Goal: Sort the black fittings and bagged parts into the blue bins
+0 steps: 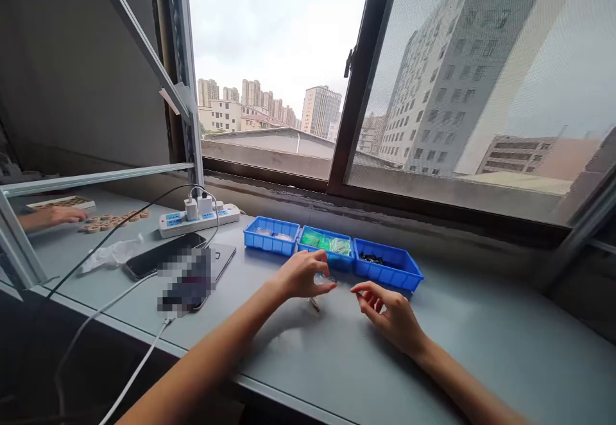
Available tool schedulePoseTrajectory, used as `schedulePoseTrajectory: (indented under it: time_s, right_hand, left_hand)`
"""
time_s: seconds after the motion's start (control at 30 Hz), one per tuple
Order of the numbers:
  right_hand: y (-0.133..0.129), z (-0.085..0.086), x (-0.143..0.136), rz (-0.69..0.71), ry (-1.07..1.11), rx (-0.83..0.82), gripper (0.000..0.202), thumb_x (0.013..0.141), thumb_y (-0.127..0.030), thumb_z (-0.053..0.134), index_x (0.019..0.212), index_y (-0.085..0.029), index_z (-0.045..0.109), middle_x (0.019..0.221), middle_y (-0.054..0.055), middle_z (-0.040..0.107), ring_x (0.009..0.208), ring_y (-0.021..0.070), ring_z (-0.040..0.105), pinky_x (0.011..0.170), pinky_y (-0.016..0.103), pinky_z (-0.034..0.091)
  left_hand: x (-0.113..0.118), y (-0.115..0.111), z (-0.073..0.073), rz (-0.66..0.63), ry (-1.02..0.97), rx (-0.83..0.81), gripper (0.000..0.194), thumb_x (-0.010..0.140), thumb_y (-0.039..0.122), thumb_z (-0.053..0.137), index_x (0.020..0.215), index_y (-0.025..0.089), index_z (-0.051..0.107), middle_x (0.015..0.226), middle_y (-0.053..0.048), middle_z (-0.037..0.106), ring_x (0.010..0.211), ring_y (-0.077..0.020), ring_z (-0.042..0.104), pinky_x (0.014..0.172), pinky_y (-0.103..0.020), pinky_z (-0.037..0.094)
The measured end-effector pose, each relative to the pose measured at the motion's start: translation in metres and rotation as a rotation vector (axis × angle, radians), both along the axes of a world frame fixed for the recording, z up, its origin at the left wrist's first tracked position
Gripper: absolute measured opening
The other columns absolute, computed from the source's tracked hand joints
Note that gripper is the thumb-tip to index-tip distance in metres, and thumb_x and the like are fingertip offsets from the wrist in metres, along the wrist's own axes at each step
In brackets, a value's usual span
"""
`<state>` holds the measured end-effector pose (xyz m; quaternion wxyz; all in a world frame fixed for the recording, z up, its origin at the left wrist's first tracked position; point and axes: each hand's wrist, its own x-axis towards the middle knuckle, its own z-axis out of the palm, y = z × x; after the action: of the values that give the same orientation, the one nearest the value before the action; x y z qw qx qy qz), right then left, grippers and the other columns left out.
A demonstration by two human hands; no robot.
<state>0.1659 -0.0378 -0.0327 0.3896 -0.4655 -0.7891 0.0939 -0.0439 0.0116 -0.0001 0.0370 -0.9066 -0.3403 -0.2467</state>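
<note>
My left hand (304,275) is above the table, in front of the middle blue bin, with thumb and fingers curled into a pinch. A small clear plastic piece (323,278) shows between its fingers; its exact kind is unclear. Just below that hand is a small, narrow brownish-white item (314,305). To the right, my right hand (391,314) faces the left one across a short gap. Its thumb and index fingertip are drawn together, and whatever they may hold is too small to make out.
Three blue bins stand along the window: one with pale packets (270,243), one with green packets (326,257), one with black parts (387,277). Left are a power strip (199,221), phones (166,255), a laptop-like slab (224,253) and cables. Another person's hand (52,216) is near round wooden pieces (113,221).
</note>
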Motion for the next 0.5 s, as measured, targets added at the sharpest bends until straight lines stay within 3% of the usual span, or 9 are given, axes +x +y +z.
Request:
schedulePoseTrajectory:
  time_s: [0.07,0.2,0.4,0.5]
  right_hand:
    - [0.000,-0.001,-0.001,0.010,-0.031,0.019,0.022,0.080,-0.028,0.044,0.081,-0.022,0.065,0.054,-0.002,0.061,0.045,0.0112,0.056,0.045,0.021,0.045]
    - [-0.001,-0.001,-0.002,0.024,-0.072,0.067,0.022,0.080,-0.025,0.044,0.080,-0.023,0.066,0.054,-0.003,0.061,0.045,0.0107,0.056,0.044,0.019,0.045]
    - [-0.001,-0.001,0.001,0.024,-0.097,0.114,0.024,0.079,-0.023,0.043,0.080,-0.023,0.067,0.054,-0.002,0.062,0.046,0.0115,0.057,0.046,0.021,0.046]
    - [-0.002,0.000,0.001,0.022,-0.107,0.070,0.024,0.078,-0.024,0.044,0.080,-0.024,0.068,0.054,-0.002,0.062,0.044,0.0127,0.057,0.044,0.022,0.047]
  left_hand:
    - [0.005,-0.002,-0.004,-0.018,0.069,-0.080,0.025,0.074,0.043,0.064,0.081,0.020,0.069,0.087,-0.002,0.064,0.069,-0.0146,0.060,0.064,-0.026,0.043]
    - [0.010,-0.003,-0.008,0.069,0.154,-0.150,0.033,0.071,0.044,0.067,0.093,0.019,0.068,0.092,-0.004,0.065,0.084,-0.0212,0.061,0.072,-0.030,0.045]
    - [0.007,-0.001,-0.007,0.094,0.171,-0.189,0.015,0.075,0.025,0.063,0.088,0.023,0.069,0.087,-0.001,0.065,0.086,-0.0186,0.061,0.074,-0.027,0.044]
    - [0.000,0.002,-0.007,0.088,0.138,-0.155,0.014,0.074,0.026,0.065,0.087,0.022,0.069,0.088,-0.002,0.065,0.081,-0.0171,0.061,0.071,-0.026,0.043]
